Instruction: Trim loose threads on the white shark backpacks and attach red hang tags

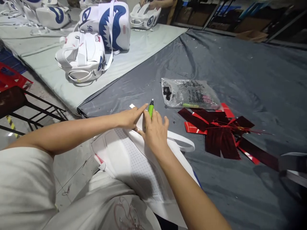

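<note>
A white bag (148, 172) with a dotted mesh panel leans across my lap against the table edge. My left hand (130, 118) is closed on the upper edge of the bag, its index finger stretched toward my other hand. My right hand (155, 132) rests on the same edge and holds a green pen (151, 110), its black and white end pointing up and away from me. A white strap loop (183, 142) sticks out to the right of my right hand. Where the fingertips meet the bag is partly hidden.
Dark red and bright red strips (223, 137) lie tangled at the right, by a clear plastic bag (192, 94) with small items inside. White bags with blue shark-like patterns (112, 27) stand on the pale cloth (148, 41) at the far left. A co-worker's arm (160, 3) shows behind.
</note>
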### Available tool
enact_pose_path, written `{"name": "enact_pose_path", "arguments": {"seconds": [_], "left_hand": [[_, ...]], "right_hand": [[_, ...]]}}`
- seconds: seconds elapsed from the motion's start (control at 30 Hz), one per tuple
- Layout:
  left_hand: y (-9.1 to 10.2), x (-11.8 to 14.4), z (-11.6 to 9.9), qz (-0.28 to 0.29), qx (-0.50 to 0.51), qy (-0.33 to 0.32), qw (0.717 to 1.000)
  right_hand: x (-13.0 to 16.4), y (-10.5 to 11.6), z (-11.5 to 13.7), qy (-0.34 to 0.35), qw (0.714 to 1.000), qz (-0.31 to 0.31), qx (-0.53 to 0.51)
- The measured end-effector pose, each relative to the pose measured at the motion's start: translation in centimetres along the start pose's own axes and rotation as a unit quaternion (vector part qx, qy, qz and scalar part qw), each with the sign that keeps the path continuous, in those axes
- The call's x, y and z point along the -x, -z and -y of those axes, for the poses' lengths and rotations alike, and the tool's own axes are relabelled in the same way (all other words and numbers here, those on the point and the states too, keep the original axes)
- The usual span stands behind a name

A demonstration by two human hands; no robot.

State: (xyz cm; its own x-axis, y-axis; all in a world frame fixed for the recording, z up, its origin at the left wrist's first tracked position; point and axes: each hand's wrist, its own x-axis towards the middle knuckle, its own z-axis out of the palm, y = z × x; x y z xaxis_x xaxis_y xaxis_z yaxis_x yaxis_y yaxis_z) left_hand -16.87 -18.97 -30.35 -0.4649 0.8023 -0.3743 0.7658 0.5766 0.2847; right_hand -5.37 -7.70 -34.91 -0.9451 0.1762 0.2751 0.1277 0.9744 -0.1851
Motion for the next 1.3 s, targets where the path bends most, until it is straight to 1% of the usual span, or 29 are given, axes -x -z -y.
{"name": "enact_pose_path", "arguments": {"seconds": [0.1,0.17,0.23,0.3,0.43,0.5,0.57,0.73,0.87,0.97,1.03,1.1,1.13,1.17,1.23,1.27,1.3], "left_hand": [[0.1,-0.3,-0.5,0.026,-0.070,0.026,0.997],[-0.1,-0.4,-0.8,0.019,-0.117,0.049,0.992],[-0.3,-0.5,-0.9,0.007,-0.134,0.054,0.989],[-0.3,-0.6,-0.6,0.014,-0.122,0.040,0.992],[0.5,-0.6,0.7,0.068,-0.059,-0.011,0.996],[0.9,-0.6,1.1,0.083,-0.038,-0.026,0.995],[0.9,-0.7,1.4,0.086,-0.027,-0.034,0.995],[0.4,-1.2,2.4,0.087,0.019,-0.058,0.994],[0.4,-1.4,3.2,0.099,0.065,-0.082,0.990],[0.5,-1.0,2.8,0.106,0.068,-0.065,0.990],[0.5,-0.5,1.8,0.088,0.052,-0.042,0.994],[0.5,-0.1,0.7,0.063,0.013,-0.002,0.998],[0.6,0.1,0.2,0.060,-0.012,0.024,0.998],[0.7,0.1,-0.3,0.066,-0.037,0.051,0.996],[1.3,0.1,-0.6,0.109,-0.063,0.089,0.988],[1.6,0.0,-0.5,0.134,-0.058,0.089,0.985],[1.9,0.0,-0.3,0.151,-0.041,0.076,0.985]], "right_hand": [[-0.2,-0.4,0.1,-0.032,0.999,0.009,-0.014],[-0.1,-0.4,0.1,-0.048,0.999,0.009,-0.018],[0.0,-0.4,0.0,-0.052,0.998,0.010,-0.016],[-0.1,-0.4,0.0,-0.052,0.998,0.014,-0.014],[-0.2,-0.4,-0.1,-0.048,0.999,0.011,-0.021],[-0.2,-0.3,-0.1,-0.048,0.998,0.011,-0.025],[-0.3,-0.3,-0.1,-0.050,0.998,0.014,-0.027],[-0.3,0.0,0.1,-0.057,0.997,0.029,-0.036],[-0.2,0.4,-0.1,-0.043,0.997,0.042,-0.048],[-0.1,0.6,-0.5,-0.025,0.997,0.053,-0.047],[-0.1,0.6,-0.8,-0.016,0.997,0.059,-0.046],[-0.2,0.6,-1.0,-0.014,0.997,0.064,-0.049],[-0.2,0.6,-1.1,-0.014,0.996,0.067,-0.051],[-0.2,0.5,-1.2,-0.016,0.996,0.069,-0.054],[-0.1,0.5,-1.4,-0.016,0.995,0.069,-0.064],[-0.1,0.4,-1.5,-0.015,0.995,0.066,-0.072],[0.0,0.4,-1.6,-0.013,0.995,0.060,-0.079]]}}
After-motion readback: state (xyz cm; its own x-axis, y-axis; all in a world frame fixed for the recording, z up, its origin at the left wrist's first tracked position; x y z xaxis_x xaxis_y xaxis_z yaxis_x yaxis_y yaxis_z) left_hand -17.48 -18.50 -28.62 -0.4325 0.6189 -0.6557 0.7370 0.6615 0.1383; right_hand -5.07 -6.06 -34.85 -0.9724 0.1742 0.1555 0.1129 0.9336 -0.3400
